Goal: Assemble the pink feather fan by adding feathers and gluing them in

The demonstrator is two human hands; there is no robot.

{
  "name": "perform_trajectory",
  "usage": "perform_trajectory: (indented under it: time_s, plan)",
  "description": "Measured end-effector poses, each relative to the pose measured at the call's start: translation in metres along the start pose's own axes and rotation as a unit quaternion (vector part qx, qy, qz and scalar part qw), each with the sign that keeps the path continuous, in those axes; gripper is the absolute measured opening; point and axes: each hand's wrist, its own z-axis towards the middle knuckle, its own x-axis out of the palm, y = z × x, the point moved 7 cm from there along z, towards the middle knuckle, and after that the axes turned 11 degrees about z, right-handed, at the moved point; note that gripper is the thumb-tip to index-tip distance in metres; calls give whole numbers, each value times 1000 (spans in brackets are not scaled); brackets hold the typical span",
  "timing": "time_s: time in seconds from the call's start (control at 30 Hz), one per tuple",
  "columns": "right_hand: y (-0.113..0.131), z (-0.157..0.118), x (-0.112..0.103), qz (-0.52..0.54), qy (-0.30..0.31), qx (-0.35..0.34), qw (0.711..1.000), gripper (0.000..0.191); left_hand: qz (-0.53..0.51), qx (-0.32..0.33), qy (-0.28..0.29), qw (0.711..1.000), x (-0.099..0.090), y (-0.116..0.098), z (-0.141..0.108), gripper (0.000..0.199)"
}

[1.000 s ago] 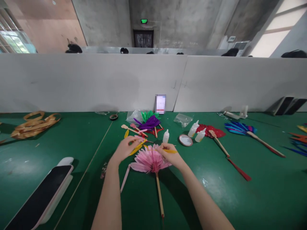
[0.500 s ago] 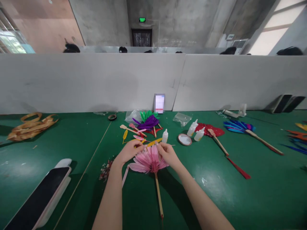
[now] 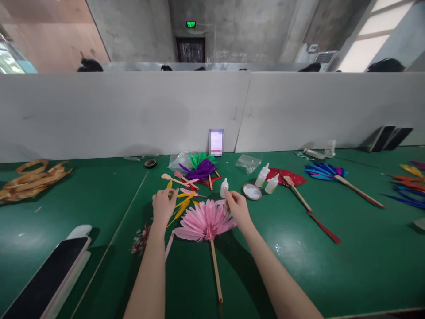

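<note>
A feather fan with fanned pink feathers (image 3: 207, 217) and a wooden handle (image 3: 216, 270) lies flat before me. To its upper left, my left hand (image 3: 164, 206) hovers beside loose yellow feathers (image 3: 182, 206), fingers bent and slightly apart, with nothing visibly gripped. My right hand (image 3: 237, 206) is above the fan's right edge, thumb and forefinger pinched together. Its fingertips overlap the lower right side of a small white glue bottle (image 3: 224, 188); whether they touch it, or hold something small, I cannot make out. A narrow pink strip (image 3: 169, 246) trails from the fan's left side.
Purple feathers (image 3: 201, 169) and green feathers (image 3: 199, 158) lie farther back. Right of centre are a round lid (image 3: 252, 191), two glue bottles (image 3: 271, 183), a red fan (image 3: 285, 177) and a blue fan (image 3: 320, 171). A phone (image 3: 216, 142) leans against the white partition (image 3: 133, 110).
My hands have moved apart, away from the top of the pink feathers: the left one leftward, the right one slightly up. Yellow feathers now show between them. The view has shifted slightly.
</note>
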Motion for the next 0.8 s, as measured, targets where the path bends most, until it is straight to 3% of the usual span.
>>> perform_trajectory:
  time_s: [0.2, 0.37, 0.5, 0.7, 0.8]
  plan:
    - [2, 3, -6, -10, -18, -17, 1000, 50, -4, 0, 3, 1000, 24, -12, 17, 28]
    - [1, 5, -10, -15, -25, -21, 999, 48, -57, 41, -7, 998, 26, -19, 25, 22]
    - [-1, 4, -9, -22, -23, -24, 999, 48, -116, 36, -64, 991, 9, -12, 26, 24]
    - [-2, 1, 0, -22, 14, -28, 999, 43, -176, 14, -185, 967, -41, -1, 13, 23]
    - [-2, -1, 11, -10, 58, -18, 998, 34, -210, 41, -172, 962, -60, -13, 2, 23]
